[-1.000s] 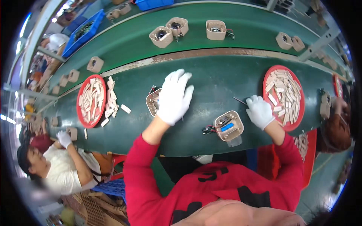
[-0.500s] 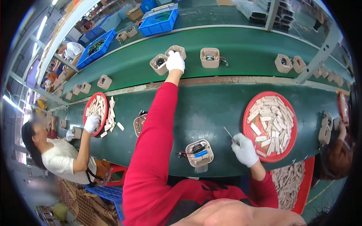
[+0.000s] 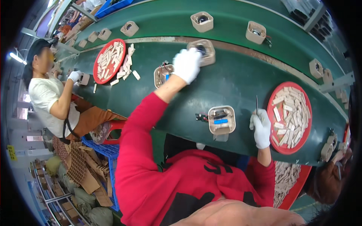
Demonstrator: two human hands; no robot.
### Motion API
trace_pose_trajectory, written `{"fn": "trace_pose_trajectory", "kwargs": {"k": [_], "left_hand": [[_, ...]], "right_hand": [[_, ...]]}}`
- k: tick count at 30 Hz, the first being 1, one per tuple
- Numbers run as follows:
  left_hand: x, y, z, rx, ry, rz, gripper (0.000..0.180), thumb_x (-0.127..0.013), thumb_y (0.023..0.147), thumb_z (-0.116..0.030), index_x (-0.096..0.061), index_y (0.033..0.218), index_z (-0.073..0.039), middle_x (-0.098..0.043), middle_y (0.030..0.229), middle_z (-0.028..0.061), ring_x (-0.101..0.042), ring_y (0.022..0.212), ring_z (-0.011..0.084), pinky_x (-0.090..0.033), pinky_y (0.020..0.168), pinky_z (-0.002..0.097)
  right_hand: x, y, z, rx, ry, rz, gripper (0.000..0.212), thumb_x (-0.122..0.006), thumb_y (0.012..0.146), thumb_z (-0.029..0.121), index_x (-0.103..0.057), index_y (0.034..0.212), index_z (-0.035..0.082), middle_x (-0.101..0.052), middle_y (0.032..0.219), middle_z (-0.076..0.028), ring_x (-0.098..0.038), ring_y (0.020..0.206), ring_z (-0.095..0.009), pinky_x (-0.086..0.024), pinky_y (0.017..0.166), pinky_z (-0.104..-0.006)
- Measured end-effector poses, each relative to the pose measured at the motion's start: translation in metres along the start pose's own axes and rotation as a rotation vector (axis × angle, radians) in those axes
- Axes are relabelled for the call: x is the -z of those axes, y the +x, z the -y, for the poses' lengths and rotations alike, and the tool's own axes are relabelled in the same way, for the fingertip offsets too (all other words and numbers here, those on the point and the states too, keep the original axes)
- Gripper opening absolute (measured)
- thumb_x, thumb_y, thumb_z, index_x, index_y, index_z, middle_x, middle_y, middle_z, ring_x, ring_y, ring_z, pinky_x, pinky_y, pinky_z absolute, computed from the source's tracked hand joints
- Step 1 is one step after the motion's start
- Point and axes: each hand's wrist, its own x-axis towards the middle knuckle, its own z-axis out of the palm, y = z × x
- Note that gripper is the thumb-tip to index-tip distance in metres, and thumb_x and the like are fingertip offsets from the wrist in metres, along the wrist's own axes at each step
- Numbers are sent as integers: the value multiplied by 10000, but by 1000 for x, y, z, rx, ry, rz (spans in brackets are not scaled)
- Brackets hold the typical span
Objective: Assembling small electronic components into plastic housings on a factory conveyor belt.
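My left hand (image 3: 187,65), in a white glove, grips the near side of a beige square housing (image 3: 208,56) with a round dark part inside, just over the near bench. In my gloved right hand (image 3: 261,129) is a slim dark metal tool (image 3: 256,103), pointing away from me; its exact kind cannot be made out. Between my hands and nearer to me sits an open beige housing (image 3: 221,130) with a blue cylinder, a black part and wires sticking out to the left. Another housing (image 3: 158,78) with wires lies left, partly hidden by my left forearm.
A red tray (image 3: 272,124) heaped with beige strips stands right of my right hand. A second red tray (image 3: 95,77) is at the left, before a co-worker (image 3: 52,90). More housings (image 3: 201,22) line the green belt. A red bin (image 3: 299,184) of strips stands below the bench.
My left hand has drawn one housing from the belt toward me, leaving its neighbour there. The view has shifted. My right hand keeps the tool, now turned more upright.
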Motion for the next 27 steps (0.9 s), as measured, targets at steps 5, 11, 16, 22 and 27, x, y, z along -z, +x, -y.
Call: {"fn": "trace_pose_trajectory", "kwargs": {"k": [5,11,16,22,27], "left_hand": [[31,-59,56,160,198,83,103,-600,851,-167,-664,810,-98,-663,934,134,-611,825,382,-522,681,490],[48,-103,76,75,60,-295,118,-670,892,-169,-676,974,-84,-664,1034,102,-614,905,335,-510,783,448],[83,-169,-59,-23,-580,-176,367,-731,794,-110,-646,1144,-43,-653,1168,169,-623,1078,345,-502,943,396],[23,-195,-101,77,-583,-6,760,-735,777,-147,-385,1424,40,-414,1459,275,-460,1271,446,-390,1067,490],[7,-170,-91,-8,-583,-55,624,-671,819,-83,-443,1392,16,-509,1367,267,-551,1185,419,-468,999,438]], "right_hand": [[-20,-9,4,107,206,10,147,-474,1012,109,-541,1095,8,-548,802,-40,-522,675,-96,-433,627,-239],[-26,-15,10,152,154,-32,164,-507,1010,126,-546,1108,1,-556,803,-33,-524,693,-96,-440,645,-244],[-24,-8,7,227,-180,-112,197,-567,966,135,-604,1119,16,-595,828,-3,-540,723,-79,-441,658,-227],[-43,23,-5,443,-489,128,288,-608,912,112,-634,1168,-16,-638,1098,-99,-624,971,-171,-485,859,-282],[-66,-8,-20,456,-438,-9,281,-550,906,15,-612,1176,-34,-639,1128,-141,-646,981,-222,-495,890,-304]]}}
